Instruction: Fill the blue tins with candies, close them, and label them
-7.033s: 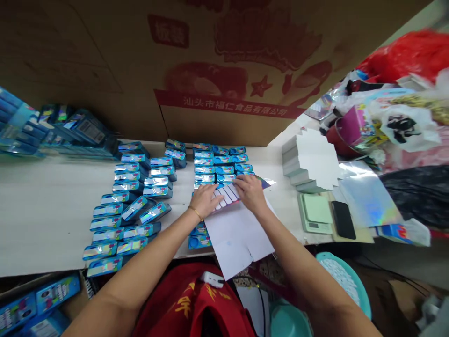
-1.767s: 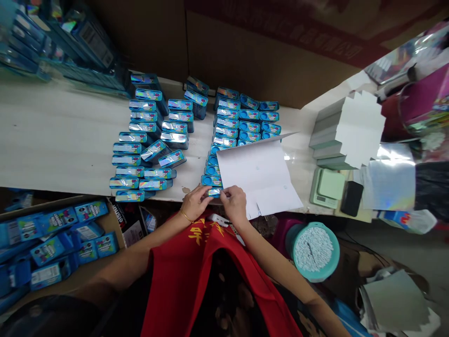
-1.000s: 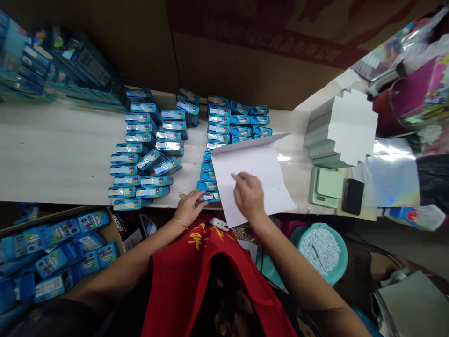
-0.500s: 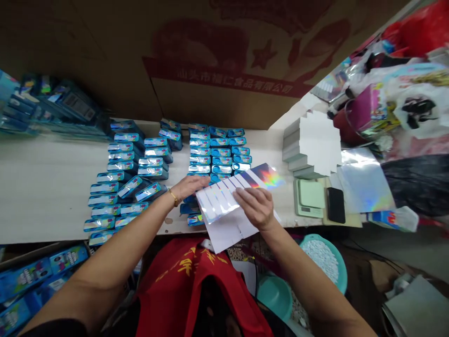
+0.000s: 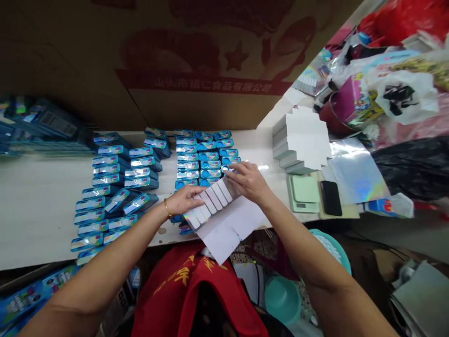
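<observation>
Head view: sticker sheet has dropped toward the blue tins; my left hand lies open on it, my right hand fingers its far strip, perhaps pinching.

Light comes evenly from above and from my right. The white table is the brightest surface, nearly washed out, while the carton behind it is dim, its red print murky. A small glare spot sits on the table beside my right hand. The foil sheet throws a rainbow sheen, and the sticker sheet gleams pale by my left hand. Shadows are faint and soft. The wide lens bows the table edge and stretches my 2 forearms. The centre is fairly sharp; the blue boxes far left and the red bag are smeared.
</observation>
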Demonstrator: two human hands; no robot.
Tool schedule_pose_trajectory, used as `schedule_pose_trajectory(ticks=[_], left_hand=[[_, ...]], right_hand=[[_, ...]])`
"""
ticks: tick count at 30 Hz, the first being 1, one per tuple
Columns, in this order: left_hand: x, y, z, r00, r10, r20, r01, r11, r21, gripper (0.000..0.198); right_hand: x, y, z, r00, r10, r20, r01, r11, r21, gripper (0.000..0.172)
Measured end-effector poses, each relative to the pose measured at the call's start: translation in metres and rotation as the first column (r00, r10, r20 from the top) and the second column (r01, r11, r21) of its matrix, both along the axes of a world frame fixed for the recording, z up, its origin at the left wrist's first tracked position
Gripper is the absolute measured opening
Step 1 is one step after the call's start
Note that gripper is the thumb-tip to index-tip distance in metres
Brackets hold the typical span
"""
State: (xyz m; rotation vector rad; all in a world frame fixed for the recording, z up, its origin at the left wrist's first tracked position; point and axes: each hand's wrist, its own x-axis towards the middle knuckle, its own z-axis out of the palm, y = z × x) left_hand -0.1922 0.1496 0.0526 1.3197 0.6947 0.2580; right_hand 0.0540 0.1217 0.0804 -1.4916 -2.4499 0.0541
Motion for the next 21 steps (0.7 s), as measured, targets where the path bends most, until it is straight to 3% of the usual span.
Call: schedule_pose_trajectory(ticks=[4,8,14,18,21], left_hand=[[0.003,-0.001,-0.004,1.0,0.015,-0.018,-0.015,1.0,-0.013,0.044],[0.009,0.002,-0.008,0.999,0.038,-0.029,-0.04,0.997,-0.069,0.046],[0.019,0.014,0.011,0.997,-0.07,0.042,0.075,0.987,-0.144,0.049],[0.024,0.024,0.035,0.989,-0.065,0.132,0.087,0.982,-0.169,0.052],[0.029,0.032,0.061,0.976,-0.013,0.217,0.056,0.979,-0.196,0.055]], right_hand=[[0.005,-0.003,-0.027,0.982,0.139,0.126,-0.149,0.986,0.076,0.033],[0.005,-0.02,-0.03,0.984,0.075,0.16,-0.103,0.98,0.172,0.032],[-0.004,-0.011,-0.006,0.993,-0.071,0.09,0.058,0.988,0.144,0.033],[-0.001,-0.003,0.012,1.0,-0.011,-0.008,0.012,0.985,0.174,0.031],[0.006,-0.003,0.032,0.995,-0.041,-0.088,0.063,0.963,0.261,0.03]])
